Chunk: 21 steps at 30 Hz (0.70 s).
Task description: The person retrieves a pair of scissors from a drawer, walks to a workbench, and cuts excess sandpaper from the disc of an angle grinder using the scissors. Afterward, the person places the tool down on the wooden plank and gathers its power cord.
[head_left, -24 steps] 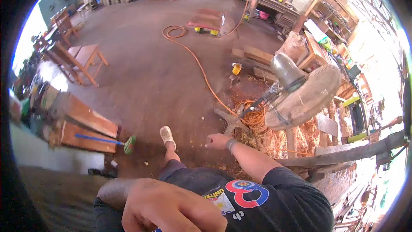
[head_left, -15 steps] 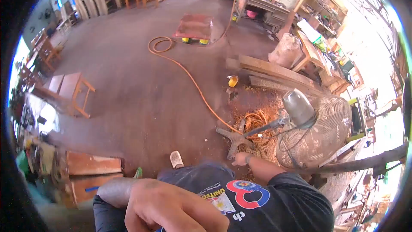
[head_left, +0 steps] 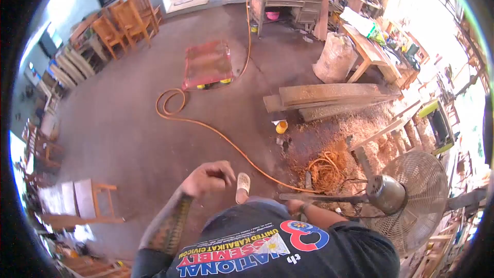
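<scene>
My left hand (head_left: 210, 179) is raised over the floor, left of my shoe (head_left: 243, 185). Its fingers are loosely bent, the thumb stands apart, and nothing shows in them. Low in the view, beside the pole (head_left: 329, 198) of a standing fan (head_left: 411, 201), is my right hand (head_left: 294, 206). Its fingers are largely hidden, and I cannot tell whether it touches the pole. The round fan cage is at the lower right. An orange hose (head_left: 221, 135) runs across the floor to a coil lying in wood shavings (head_left: 303, 149).
Wooden beams (head_left: 329, 94) and a yellow container (head_left: 281, 127) lie ahead to the right, near a full sack (head_left: 334, 59). A red panel (head_left: 208, 64) stands on low yellow supports. Chairs (head_left: 131, 18) and a desk (head_left: 288, 1) are farther back.
The view has swung to the right and the fan appears lower and farther right. My left hand has moved from close before my chest out over the floor.
</scene>
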Available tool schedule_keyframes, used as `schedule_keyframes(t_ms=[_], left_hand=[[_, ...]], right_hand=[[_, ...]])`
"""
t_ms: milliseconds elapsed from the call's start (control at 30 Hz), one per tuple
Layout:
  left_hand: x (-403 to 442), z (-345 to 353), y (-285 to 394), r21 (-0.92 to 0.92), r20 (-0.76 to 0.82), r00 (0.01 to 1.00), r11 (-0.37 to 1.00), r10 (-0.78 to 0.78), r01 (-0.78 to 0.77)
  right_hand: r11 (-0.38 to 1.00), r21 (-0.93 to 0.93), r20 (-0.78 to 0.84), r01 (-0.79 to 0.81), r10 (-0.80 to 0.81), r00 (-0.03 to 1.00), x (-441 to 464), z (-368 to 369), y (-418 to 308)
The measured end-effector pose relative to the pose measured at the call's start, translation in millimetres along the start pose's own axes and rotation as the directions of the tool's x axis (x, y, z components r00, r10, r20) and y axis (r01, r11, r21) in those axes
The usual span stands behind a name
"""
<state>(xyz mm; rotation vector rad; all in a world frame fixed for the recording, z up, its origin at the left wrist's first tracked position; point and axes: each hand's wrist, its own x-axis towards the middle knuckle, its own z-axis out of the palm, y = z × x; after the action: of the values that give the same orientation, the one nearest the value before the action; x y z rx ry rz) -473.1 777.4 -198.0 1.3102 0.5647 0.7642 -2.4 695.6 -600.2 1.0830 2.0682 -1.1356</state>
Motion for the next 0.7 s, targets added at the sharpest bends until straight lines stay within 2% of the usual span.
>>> schedule_keyframes(t_ms=[33,67,100,133,167,200,233,267,300,333,367,400,500,567,600,633,667,700], left_hand=[[13.6,-55.0,-43.2,-0.029,-0.179,0.954,0.971,-0.24,0.238],[4.6,-101.8,-91.5,0.152,-0.31,0.882,0.898,-0.354,0.413],[-23.4,-157.1,-163.6,0.487,-0.363,0.851,0.701,-0.379,0.521],[-75.4,-223.9,-259.8,0.609,-0.308,0.782,0.519,-0.541,0.6],[-102.1,-248.1,-278.6,0.653,-0.333,0.686,0.366,-0.647,0.663],[-120.9,-260.0,-271.9,0.571,-0.389,0.577,0.303,-0.718,0.763],[-129.8,-269.0,-264.2,0.411,-0.432,0.454,0.278,-0.779,0.868],[-125.7,-277.7,-254.0,0.238,-0.446,0.345,0.262,-0.826,0.935],[-119.6,-286.5,-246.5,0.085,-0.445,0.254,0.242,-0.859,0.967],[-106.9,-297.7,-245.2,-0.005,-0.427,0.201,0.225,-0.882,0.974],[-91.4,-311.4,-246.7,-0.054,-0.402,0.169,0.207,-0.9,0.977],[-73.7,-329.0,-249.4,-0.095,-0.374,0.14,0.188,-0.917,0.977],[-2.3,-401.2,-256.8,-0.078,-0.299,0.142,0.172,-0.944,0.982],[52.6,-466.7,-257.0,0.006,-0.27,0.185,0.19,-0.945,0.982],[82.3,-504.8,-256.5,0.076,-0.258,0.227,0.215,-0.939,0.974],[118.0,-547.5,-252.7,0.179,-0.242,0.289,0.25,-0.926,0.951],[160.2,-600.5,-248.2,0.363,-0.2,0.408,0.319,-0.891,0.876],[206.7,-660.5,-250.0,0.596,-0.132,0.562,0.388,-0.817,0.703]], right_hand=[[0.999,0.029,0.022,-0.018,0.017,1.0,15.7,-30.9,5.0],[1.0,0.024,-0.029,-0.012,0.013,1.0,6.9,-94.8,-4.2],[1.0,0.021,-0.072,-0.011,0.013,0.997,1.6,-150.0,-15.6],[0.997,0.048,-0.077,-0.059,0.063,0.995,17.3,-182.8,-10.3],[0.992,0.061,-0.081,-0.11,0.115,0.99,41.4,-217.5,10.7],[0.984,0.068,-0.089,-0.164,0.17,0.981,65.5,-257.0,33.6],[0.978,-0.197,-0.124,-0.067,0.043,0.991,87.2,-296.0,51.8],[0.893,-0.45,-0.117,0.024,-0.085,0.989,107.2,-333.6,67.5],[0.737,-0.667,-0.072,0.109,-0.209,0.975,125.3,-369.2,77.0],[0.947,-0.32,-0.266,-0.035,-0.054,0.963,127.5,-407.9,65.7],[0.986,0.094,-0.386,-0.135,0.161,0.908,114.0,-453.6,34.8],[0.85,0.502,-0.409,-0.16,0.397,0.822,111.2,-495.6,13.8],[0.989,0.122,-0.423,-0.081,0.126,0.897,154.0,-552.2,15.2],[0.959,0.282,-0.313,-0.04,0.131,0.941,207.3,-547.0,50.7],[0.999,0.041,-0.184,0.034,-0.025,0.983,241.6,-513.7,88.9],[0.999,0.024,-0.08,0.031,-0.029,0.996,255.6,-532.8,106.8],[0.999,0.006,0.025,0.031,-0.032,0.999,269.3,-552.6,124.3],[0.972,0.217,0.1,-0.087,0.066,0.993,260.4,-586.3,109.9]])
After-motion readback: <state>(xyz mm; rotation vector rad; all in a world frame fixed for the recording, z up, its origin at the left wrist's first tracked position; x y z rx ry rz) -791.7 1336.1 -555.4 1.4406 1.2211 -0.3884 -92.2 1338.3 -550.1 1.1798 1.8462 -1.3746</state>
